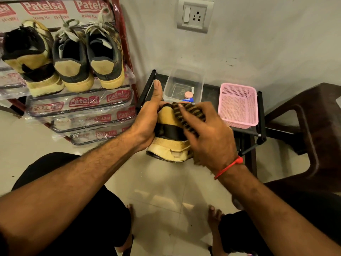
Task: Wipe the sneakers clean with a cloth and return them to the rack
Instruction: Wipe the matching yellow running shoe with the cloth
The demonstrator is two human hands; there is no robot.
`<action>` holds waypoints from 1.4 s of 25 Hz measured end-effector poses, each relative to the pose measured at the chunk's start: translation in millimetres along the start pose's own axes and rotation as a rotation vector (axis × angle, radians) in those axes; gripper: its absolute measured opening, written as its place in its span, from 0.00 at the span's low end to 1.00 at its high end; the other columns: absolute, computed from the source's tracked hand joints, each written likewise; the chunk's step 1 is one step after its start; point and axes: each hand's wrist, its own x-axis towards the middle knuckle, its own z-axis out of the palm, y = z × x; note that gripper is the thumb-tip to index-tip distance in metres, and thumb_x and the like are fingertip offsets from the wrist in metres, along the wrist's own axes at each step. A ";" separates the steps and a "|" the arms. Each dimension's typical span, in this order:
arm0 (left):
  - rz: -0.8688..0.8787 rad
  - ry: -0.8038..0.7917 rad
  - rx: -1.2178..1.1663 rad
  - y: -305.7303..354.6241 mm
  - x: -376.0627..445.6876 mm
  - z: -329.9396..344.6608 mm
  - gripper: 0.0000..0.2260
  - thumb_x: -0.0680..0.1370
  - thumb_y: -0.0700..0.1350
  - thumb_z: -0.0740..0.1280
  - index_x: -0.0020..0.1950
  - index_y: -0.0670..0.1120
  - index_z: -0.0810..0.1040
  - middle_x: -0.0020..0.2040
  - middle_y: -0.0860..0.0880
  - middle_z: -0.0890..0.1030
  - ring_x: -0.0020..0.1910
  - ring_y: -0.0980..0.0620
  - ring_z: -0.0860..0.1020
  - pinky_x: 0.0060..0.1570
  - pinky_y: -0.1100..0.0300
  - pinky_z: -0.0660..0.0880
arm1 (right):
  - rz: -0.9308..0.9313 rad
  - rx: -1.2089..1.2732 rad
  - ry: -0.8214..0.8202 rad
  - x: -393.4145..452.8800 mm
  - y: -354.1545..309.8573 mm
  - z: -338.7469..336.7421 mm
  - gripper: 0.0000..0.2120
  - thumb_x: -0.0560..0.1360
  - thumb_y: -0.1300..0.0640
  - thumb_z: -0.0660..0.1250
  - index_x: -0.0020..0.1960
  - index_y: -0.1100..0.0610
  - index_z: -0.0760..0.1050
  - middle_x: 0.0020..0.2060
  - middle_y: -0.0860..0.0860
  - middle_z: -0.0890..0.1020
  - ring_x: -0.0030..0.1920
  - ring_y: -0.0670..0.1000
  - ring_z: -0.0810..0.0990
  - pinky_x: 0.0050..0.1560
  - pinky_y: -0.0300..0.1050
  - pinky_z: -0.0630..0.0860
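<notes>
— Both forearms reach forward; what do the fingers hold?
— Left hand [147, 119] grips the sneaker [168, 137] by its heel, thumb up. Right hand [208, 137] presses a striped cloth [190, 115] on it, fingers spread flat.
— Beyond the fingertips?
— To their left, three sneakers [73, 58] sit on the rack [129, 58].

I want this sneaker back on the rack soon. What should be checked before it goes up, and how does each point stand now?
1. Left hand grips the sneaker by its side: ok.
2. Right hand presses the cloth on the sneaker: ok.
3. Sneaker wiped all over: cannot tell; the far side is hidden.
4. Sole edge sound: not ok; it looks torn near the heel.
5. Room on the rack: cannot tell; three shoes fill the visible shelf.
6. Lower shelves usable: cannot tell; plastic wrap covers them.
</notes>
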 end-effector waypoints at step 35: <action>-0.131 -0.221 0.395 6.8 3.5 -17.1 0.23 0.83 0.57 0.64 0.55 0.35 0.81 0.41 0.43 0.81 0.39 0.49 0.78 0.44 0.56 0.74 | -0.397 0.224 -0.352 5.6 21.2 -22.6 0.17 0.77 0.49 0.67 0.64 0.52 0.81 0.59 0.55 0.77 0.53 0.52 0.79 0.43 0.51 0.82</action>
